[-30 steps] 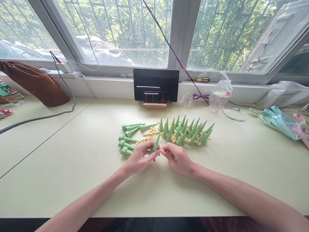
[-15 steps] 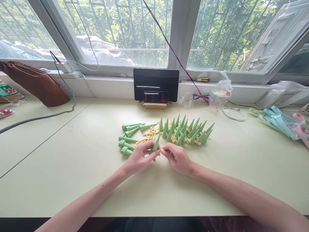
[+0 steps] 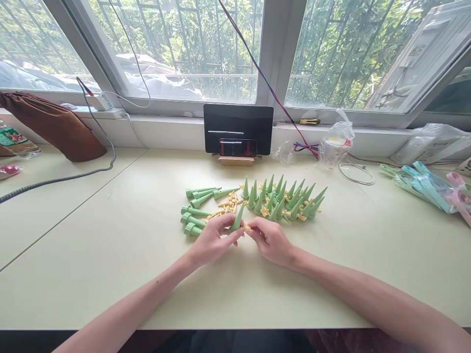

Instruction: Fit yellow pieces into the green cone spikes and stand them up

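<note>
My left hand (image 3: 215, 239) is closed around a green plastic watering spike (image 3: 237, 219), its pointed end up and leaning slightly right. My right hand (image 3: 271, 241) pinches a small yellow valve (image 3: 247, 227) at the spike's right side; fingers partly cover where the two meet. Beyond my left hand lie several loose yellow valves (image 3: 231, 200) in a pile. Several green spikes (image 3: 195, 211) rest on their sides to the left of that pile. Past my right hand stands a cluster of upright green spikes (image 3: 281, 193) with yellow valves at their bases.
A tablet (image 3: 238, 122) with a phone (image 3: 237, 147) before it stands at the back of the table (image 3: 110, 245). Plastic-wrapped coloured handles (image 3: 423, 181) lie at the right, near a white cable (image 3: 356, 174). A brown drawstring bag (image 3: 69, 132) and a grey braided cord (image 3: 73, 175) are at the left.
Almost nothing differs. Both hands stay in the same place, with the spike and the yellow valve still held together.
</note>
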A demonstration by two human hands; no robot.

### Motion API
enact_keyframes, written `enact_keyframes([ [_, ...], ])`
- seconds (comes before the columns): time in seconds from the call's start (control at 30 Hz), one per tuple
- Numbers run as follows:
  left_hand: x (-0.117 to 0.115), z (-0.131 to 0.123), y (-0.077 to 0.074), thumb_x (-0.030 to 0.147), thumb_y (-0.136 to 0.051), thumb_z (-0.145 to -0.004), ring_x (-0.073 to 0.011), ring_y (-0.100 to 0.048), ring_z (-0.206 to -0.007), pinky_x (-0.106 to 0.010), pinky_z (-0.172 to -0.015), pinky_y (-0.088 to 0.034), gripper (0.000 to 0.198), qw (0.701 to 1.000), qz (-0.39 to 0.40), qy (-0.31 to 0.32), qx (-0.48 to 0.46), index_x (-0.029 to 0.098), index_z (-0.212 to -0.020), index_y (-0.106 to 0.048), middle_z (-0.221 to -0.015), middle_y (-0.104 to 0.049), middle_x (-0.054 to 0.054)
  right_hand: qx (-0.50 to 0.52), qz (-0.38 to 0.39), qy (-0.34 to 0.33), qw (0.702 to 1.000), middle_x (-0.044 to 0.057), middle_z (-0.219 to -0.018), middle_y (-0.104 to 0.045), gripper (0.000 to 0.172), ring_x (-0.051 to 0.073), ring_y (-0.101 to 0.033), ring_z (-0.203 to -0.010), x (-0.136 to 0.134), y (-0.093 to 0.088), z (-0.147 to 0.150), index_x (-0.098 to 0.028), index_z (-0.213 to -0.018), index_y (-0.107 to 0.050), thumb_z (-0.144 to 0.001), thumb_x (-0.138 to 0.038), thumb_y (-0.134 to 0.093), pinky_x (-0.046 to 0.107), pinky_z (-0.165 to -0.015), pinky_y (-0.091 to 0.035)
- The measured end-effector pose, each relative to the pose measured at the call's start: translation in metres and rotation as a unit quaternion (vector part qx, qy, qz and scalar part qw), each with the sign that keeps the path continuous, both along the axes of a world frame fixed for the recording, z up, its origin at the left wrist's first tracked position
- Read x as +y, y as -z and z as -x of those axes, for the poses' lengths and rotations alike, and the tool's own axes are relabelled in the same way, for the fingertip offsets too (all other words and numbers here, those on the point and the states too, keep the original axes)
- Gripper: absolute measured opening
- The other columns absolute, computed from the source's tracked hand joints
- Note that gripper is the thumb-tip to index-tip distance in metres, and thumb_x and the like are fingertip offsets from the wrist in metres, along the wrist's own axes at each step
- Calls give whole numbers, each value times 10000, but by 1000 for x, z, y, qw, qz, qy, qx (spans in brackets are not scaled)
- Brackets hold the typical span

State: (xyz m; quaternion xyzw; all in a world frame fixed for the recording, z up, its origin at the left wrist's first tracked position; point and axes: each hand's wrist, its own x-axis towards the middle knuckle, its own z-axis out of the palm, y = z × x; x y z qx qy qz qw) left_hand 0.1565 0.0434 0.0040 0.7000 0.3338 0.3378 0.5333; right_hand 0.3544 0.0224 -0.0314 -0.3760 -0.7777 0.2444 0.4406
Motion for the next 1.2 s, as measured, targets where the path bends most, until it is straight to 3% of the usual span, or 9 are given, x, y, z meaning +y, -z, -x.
enact_keyframes([
  [0.2,1,0,-3,346,-633,-917,-209,-669,-931,-297,-668,-639,223,1000,-2,-27,4,189,-1073,-658,-1038,-677,-64,21,-26,45,998,7,-710,-590,136,120,-491,-567,-1,0,2,-187,-933,-601,-994,-268,-510,237,-514,-395],
  [0.37,3,1,-5,336,-612,-926,-220,-664,-1016,-308,-730,-639,256,997,-48,-44,38,207,-1145,-645,-1133,-673,-74,27,-30,81,996,12,-709,-593,166,120,-491,-559,0,-1,2,-185,-891,-592,-992,-288,-511,238,-509,-397],
  [0.53,2,0,-3,299,-615,-917,-191,-648,-931,-308,-768,-605,164,981,-148,-84,95,191,-1032,-661,-983,-682,-52,29,-15,82,996,8,-692,-602,181,120,-491,-545,0,-1,3,-181,-926,-622,-995,-305,-510,239,-508,-401],
  [0.67,1,0,-1,281,-590,-933,-152,-592,-763,-276,-681,-547,109,964,-207,-100,135,190,-898,-641,-845,-636,-24,31,8,75,997,-16,-639,-582,181,112,-480,-502,1,2,2,-183,-1001,-622,-1004,-313,-497,236,-496,-394],
  [0.8,1,0,2,262,-612,-916,-153,-544,-721,-273,-651,-482,127,944,-261,-122,160,202,-805,-595,-792,-576,-9,54,17,81,995,-27,-630,-586,180,110,-489,-485,0,4,2,-183,-1098,-576,-1008,-310,-485,231,-483,-388],
  [0.97,3,1,10,246,-632,-900,-180,-559,-779,-300,-710,-454,98,926,-303,-129,185,210,-821,-586,-827,-584,-18,46,-1,72,996,-25,-625,-560,156,110,-486,-498,-1,3,2,-197,-966,-578,-1012,-296,-466,233,-492,-378],
  [1.2,4,0,13,244,-644,-890,-186,-562,-747,-314,-731,-440,199,924,-284,-116,228,198,-725,-544,-757,-605,-2,-27,-45,21,998,-31,-597,-484,248,109,-389,-507,-2,2,3,-203,-783,-554,-1005,-248,-450,245,-496,-318],
])
